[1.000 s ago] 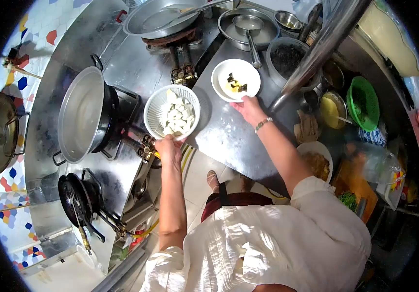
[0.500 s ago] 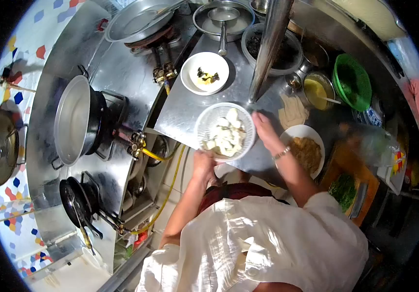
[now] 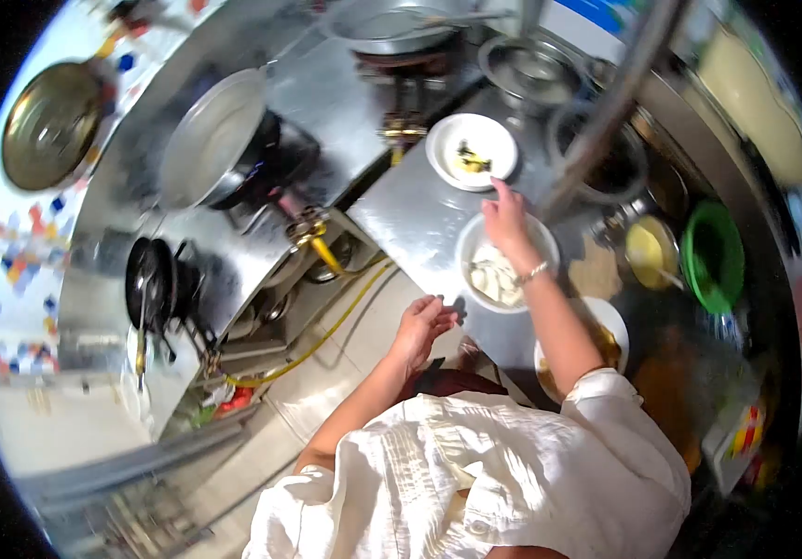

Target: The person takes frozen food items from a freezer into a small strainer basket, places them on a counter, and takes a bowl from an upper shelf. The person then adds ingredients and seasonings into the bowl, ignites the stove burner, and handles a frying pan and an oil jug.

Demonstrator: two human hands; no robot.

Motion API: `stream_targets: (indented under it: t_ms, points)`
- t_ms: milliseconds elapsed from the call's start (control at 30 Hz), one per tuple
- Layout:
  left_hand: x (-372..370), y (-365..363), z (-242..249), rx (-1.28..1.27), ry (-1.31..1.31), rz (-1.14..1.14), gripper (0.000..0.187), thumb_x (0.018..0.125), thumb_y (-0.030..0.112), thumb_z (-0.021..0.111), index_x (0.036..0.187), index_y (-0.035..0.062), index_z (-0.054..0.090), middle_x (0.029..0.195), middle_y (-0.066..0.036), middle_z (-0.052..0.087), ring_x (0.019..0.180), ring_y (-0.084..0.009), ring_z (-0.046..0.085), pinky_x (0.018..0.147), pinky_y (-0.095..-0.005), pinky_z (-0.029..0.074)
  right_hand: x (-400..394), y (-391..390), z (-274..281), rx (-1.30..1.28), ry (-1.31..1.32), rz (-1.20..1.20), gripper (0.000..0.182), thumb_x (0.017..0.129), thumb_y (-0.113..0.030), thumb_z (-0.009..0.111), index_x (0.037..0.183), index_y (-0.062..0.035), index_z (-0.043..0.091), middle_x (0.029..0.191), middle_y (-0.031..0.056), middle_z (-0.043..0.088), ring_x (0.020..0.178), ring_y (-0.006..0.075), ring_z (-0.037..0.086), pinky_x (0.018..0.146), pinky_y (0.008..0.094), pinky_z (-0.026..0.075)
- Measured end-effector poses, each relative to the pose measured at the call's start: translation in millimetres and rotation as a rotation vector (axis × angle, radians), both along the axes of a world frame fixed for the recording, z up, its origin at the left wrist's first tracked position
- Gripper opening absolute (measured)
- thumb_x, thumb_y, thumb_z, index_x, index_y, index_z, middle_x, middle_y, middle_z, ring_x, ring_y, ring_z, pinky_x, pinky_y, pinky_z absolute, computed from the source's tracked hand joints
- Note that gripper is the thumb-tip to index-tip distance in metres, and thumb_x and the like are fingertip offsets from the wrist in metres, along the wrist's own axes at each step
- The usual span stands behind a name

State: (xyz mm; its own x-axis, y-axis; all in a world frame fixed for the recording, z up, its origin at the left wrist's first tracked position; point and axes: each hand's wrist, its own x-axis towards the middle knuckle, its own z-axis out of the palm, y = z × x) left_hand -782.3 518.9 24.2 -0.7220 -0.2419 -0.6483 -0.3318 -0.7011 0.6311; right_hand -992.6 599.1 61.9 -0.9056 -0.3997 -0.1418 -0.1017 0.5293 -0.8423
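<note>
A white basket of pale pieces rests on the steel counter. My right hand, with a bracelet at the wrist, reaches over this basket, its fingers apart and pointing at a white bowl that holds something yellow and dark. Whether its fingertips touch the bowl's rim I cannot tell. My left hand hovers in front of the counter's edge, left of the basket, with its fingers spread and nothing in them.
At the left, a large pan sits on a burner, with a black wok below it. A metal post rises behind the basket. Right stand a yellow-filled bowl, a green basket and a plate of brown food.
Both hands have let go of the white basket, now on the counter. My right hand has moved forward over it, my left hand away from it. The view has turned left.
</note>
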Motion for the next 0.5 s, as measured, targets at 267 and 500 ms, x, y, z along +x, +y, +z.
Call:
stream_targets:
  t_ms: [267, 500]
  points:
    - [113, -53, 9, -0.057, -0.045, 0.42, 0.03, 0.086, 0.009, 0.047, 0.11, -0.0058, 0.039, 0.095, -0.02, 0.055, 0.082, -0.0274, 0.059, 0.074, -0.0349, 0.049, -68, -55, -64, 0.366, 0.253, 0.06, 0.036, 0.072, -0.034, 0.058, 0.086, -0.002, 0.064, 0.089, 0.0201, 0.062, 0.09, 0.0352, 0.057, 0.079, 0.0398, 0.044]
    - [176, -93, -9, -0.006, -0.039, 0.532, 0.027, 0.086, 0.006, 0.044, 0.11, -0.006, 0.041, 0.092, -0.018, 0.056, 0.077, -0.0251, 0.06, 0.068, -0.0327, 0.052, -89, -52, -88, 0.576, 0.306, 0.016, 0.045, 0.074, -0.033, 0.056, 0.105, -0.0014, 0.054, 0.101, 0.0209, 0.059, 0.096, 0.0375, 0.055, 0.081, 0.0425, 0.043]
